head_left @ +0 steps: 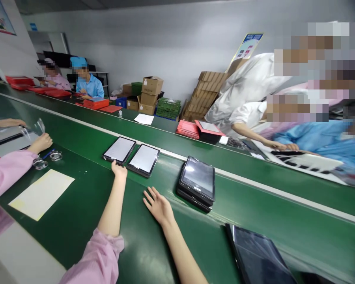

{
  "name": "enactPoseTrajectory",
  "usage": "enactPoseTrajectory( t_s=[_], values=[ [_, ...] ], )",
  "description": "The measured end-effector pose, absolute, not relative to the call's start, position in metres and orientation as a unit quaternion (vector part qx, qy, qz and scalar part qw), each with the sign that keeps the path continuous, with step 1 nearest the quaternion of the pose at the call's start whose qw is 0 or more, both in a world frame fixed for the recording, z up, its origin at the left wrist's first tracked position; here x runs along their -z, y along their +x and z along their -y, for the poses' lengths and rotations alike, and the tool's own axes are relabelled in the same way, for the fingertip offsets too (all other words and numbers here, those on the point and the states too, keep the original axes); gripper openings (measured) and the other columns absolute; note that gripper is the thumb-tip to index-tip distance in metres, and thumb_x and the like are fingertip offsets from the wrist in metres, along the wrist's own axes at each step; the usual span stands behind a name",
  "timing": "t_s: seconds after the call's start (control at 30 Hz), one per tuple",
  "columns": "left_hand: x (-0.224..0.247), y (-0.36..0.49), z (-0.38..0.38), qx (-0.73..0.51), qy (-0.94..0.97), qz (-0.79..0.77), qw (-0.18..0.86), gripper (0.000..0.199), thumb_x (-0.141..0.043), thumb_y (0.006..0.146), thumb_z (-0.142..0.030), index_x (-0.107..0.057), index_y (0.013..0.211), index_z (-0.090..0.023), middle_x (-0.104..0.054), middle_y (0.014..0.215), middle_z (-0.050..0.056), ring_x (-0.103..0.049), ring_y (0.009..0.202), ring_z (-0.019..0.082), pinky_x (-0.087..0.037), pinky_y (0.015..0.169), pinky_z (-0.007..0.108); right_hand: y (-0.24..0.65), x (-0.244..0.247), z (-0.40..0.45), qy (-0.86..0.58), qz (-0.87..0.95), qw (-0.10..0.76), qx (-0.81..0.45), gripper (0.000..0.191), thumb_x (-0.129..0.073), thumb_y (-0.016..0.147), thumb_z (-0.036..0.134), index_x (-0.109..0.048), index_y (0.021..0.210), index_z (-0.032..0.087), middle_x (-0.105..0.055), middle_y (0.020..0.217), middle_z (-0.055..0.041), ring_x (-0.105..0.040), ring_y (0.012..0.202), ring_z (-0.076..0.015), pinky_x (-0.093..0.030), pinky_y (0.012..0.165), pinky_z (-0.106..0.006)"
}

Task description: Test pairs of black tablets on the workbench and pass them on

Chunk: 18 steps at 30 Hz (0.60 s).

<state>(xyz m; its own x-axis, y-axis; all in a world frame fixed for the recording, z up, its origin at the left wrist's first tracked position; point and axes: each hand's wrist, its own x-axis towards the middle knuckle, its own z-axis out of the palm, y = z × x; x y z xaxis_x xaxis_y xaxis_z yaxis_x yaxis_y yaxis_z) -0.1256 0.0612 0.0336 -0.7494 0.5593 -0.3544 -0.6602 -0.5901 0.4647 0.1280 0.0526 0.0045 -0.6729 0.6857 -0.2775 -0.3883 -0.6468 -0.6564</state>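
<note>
My left hand [119, 170] is at the near edge of a tablet [120, 149] with a lit white screen, its thumb against the edge and its other fingers partly hidden. Right beside it lies a second lit tablet [144, 158] on the green belt. My right hand [158, 204] is held over the belt with fingers spread and nothing in it. Beyond it to the right sits a stack of dark-screened tablets [198, 179]. Nearer to me, at the lower right, lies another dark tablet [258, 252].
At left, a co-worker's pink sleeve [12, 169] and hands handle clear film over devices. A pale sheet [43, 193] and clear tape rolls [40, 163] lie nearby. Across the belt are red cases [188, 129], a white paper [144, 118], cardboard boxes [151, 86] and several people.
</note>
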Motion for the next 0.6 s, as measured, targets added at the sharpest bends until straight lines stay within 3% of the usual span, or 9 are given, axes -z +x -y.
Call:
enactPoseTrajectory(
  t_s=[0.1,0.3,0.47,0.6],
  values=[
    [-0.033,-0.139,-0.055,-0.877,-0.119,-0.282,0.369,0.024,-0.037,0.095,-0.043,-0.052,0.095,-0.024,-0.054,0.112,0.007,-0.049,0.122,0.021,-0.044,0.094,0.036,0.079,-0.009,-0.068,-0.256,0.218,0.308,-0.890,0.026,-0.068,0.077,0.044,-0.063,0.090,0.023,-0.065,0.119,-0.0108,-0.059,0.123,-0.0311,-0.045,0.105,-0.058],
    [-0.024,-0.135,-0.054,-0.860,-0.100,-0.250,0.433,0.029,-0.045,0.096,-0.041,-0.043,0.076,-0.021,-0.046,0.080,0.001,-0.054,0.080,0.017,-0.048,0.078,0.032,0.051,-0.018,-0.104,-0.247,0.203,0.352,-0.880,0.031,-0.054,0.086,0.055,-0.053,0.095,0.025,-0.058,0.106,-0.0095,-0.060,0.115,-0.0259,-0.052,0.098,-0.053],
    [-0.023,-0.132,-0.057,-0.853,-0.075,-0.238,0.458,0.019,-0.048,0.095,-0.029,-0.047,0.079,-0.020,-0.049,0.080,0.002,-0.057,0.081,0.017,-0.050,0.078,0.033,0.056,-0.013,-0.107,-0.267,0.240,0.390,-0.848,0.039,-0.055,0.088,0.062,-0.052,0.086,0.024,-0.059,0.088,-0.0059,-0.064,0.089,-0.0201,-0.059,0.076,-0.036],
    [-0.025,-0.127,-0.057,-0.854,-0.057,-0.243,0.455,0.011,-0.049,0.091,-0.021,-0.049,0.081,-0.019,-0.052,0.082,0.004,-0.058,0.084,0.017,-0.053,0.079,0.031,0.052,-0.011,-0.108,-0.319,0.267,0.422,-0.806,0.039,-0.071,0.083,0.052,-0.046,0.075,0.023,-0.056,0.067,0.0015,-0.054,0.058,-0.0112,-0.048,0.052,-0.022]
  ],
)
